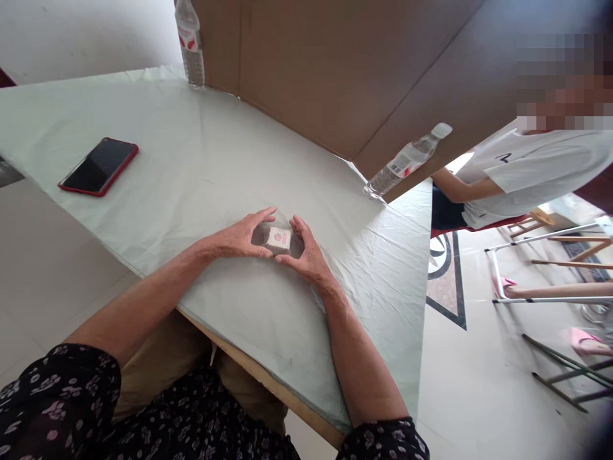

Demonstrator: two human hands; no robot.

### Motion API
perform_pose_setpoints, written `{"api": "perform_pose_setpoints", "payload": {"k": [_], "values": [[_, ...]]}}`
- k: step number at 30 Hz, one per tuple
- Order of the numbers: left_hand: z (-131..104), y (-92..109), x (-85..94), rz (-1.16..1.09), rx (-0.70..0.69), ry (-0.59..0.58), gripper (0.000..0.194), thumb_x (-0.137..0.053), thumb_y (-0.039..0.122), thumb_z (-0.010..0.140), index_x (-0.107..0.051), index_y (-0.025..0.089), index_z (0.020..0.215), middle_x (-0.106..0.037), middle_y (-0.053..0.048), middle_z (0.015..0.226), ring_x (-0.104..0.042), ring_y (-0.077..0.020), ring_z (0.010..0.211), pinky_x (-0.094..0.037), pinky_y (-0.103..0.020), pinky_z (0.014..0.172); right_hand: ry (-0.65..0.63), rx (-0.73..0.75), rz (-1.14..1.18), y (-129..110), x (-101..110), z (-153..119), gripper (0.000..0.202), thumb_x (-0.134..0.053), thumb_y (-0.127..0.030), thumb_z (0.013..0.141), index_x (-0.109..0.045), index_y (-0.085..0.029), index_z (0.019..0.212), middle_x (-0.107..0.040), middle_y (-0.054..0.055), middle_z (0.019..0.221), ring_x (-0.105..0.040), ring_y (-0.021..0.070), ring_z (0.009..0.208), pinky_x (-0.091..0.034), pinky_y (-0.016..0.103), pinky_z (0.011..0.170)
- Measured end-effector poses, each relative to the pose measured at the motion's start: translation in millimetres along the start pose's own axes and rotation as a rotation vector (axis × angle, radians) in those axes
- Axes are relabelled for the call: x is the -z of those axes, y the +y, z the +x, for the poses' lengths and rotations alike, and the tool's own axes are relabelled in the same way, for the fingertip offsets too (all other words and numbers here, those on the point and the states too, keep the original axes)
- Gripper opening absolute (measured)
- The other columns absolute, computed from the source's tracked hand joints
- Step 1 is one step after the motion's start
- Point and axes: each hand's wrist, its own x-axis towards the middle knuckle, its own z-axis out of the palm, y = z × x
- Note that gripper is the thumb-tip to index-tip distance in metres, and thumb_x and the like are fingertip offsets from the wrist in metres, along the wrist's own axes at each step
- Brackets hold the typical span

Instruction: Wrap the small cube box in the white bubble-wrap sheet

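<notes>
A small whitish block [278, 238] with red print on its top lies on the pale green cloth; I cannot make out its exact kind. My left hand [238, 239] curves around its left side, thumb and fingers apart. On the other side, my right hand [309, 257] is curved the same way, with a gap between its thumb and fingers. Both thumb tips are close to the block's near edge; whether they touch it I cannot tell. Neither hand is closed on the block.
A phone in a red case [99, 167] lies at the left. One water bottle [190, 48] stands by the brown cardboard panel [306, 70], another bottle [407, 162] at its right end. A person in a white shirt [536, 169] sits beyond. Stool frames [550, 300] stand at right.
</notes>
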Motion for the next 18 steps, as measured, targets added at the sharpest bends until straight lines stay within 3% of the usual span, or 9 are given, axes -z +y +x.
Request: {"api": "perform_pose_setpoints", "payload": {"k": [4, 7, 9, 12, 15, 18], "values": [[2, -1, -3.2, -0.079, -0.041, -0.007, 0.099, -0.073, 0.045, 0.08, -0.022, 0.025, 0.162, -0.052, -0.014, 0.151, -0.05, -0.0316, 0.139, -0.036, -0.048, 0.117, 0.013, 0.04, -0.022, -4, 0, 0, 0.092, -0.078, -0.064, 0.074, -0.042, -0.03, 0.152, -0.058, 0.013, 0.147, -0.05, 0.033, 0.141, -0.032, 0.057, 0.12], [2, 0, 1.6, -0.022, -0.041, 0.054, 0.111, -0.08, 0.055, 0.07, -0.024, 0.026, 0.162, -0.035, -0.016, 0.164, -0.038, -0.0383, 0.147, -0.032, -0.052, 0.119, 0.065, 0.064, -0.032, -11, 6, -1, 0.094, -0.079, -0.065, 0.072, -0.042, -0.03, 0.152, -0.047, 0.013, 0.158, -0.043, 0.034, 0.146, -0.03, 0.056, 0.122], [2, 1, 8.1, 0.002, -0.034, 0.166, 0.119, -0.081, 0.062, 0.066, -0.021, 0.026, 0.162, -0.019, -0.016, 0.17, -0.027, -0.0418, 0.152, -0.029, -0.055, 0.121, 0.135, 0.058, 0.003, -12, 11, -3, 0.094, -0.077, -0.067, 0.073, -0.04, -0.032, 0.152, -0.041, 0.012, 0.161, -0.042, 0.034, 0.147, -0.032, 0.057, 0.12], [1, 0, 14.7, 0.016, 0.041, 0.294, 0.111, -0.071, 0.067, 0.074, -0.02, 0.023, 0.163, -0.025, -0.018, 0.168, -0.028, -0.0406, 0.152, -0.029, -0.056, 0.12, 0.213, 0.0, 0.08, -7, 16, -4, 0.09, -0.073, -0.07, 0.075, -0.042, -0.031, 0.15, -0.049, 0.014, 0.155, -0.047, 0.0336, 0.143, -0.036, 0.058, 0.116], [2, -3, 11.3, 0.137, 0.097, 0.182, 0.1, -0.066, 0.07, 0.077, -0.036, 0.019, 0.157, -0.038, -0.019, 0.161, -0.03, -0.0402, 0.151, -0.026, -0.056, 0.121, 0.172, -0.03, 0.089, 4, 14, -3, 0.095, -0.075, -0.073, 0.071, -0.044, -0.026, 0.148, -0.058, 0.017, 0.146, -0.051, 0.034, 0.139, -0.035, 0.058, 0.117], [2, -6, 1.9, 0.263, 0.019, 0.041, 0.104, -0.071, 0.069, 0.071, -0.039, 0.019, 0.155, -0.036, -0.017, 0.163, -0.027, -0.0407, 0.152, -0.024, -0.053, 0.123, 0.1, 0.005, 0.008, 9, 7, -2, 0.102, -0.081, -0.067, 0.067, -0.042, -0.024, 0.151, -0.058, 0.017, 0.147, -0.051, 0.0345, 0.139, -0.033, 0.057, 0.119]]}}
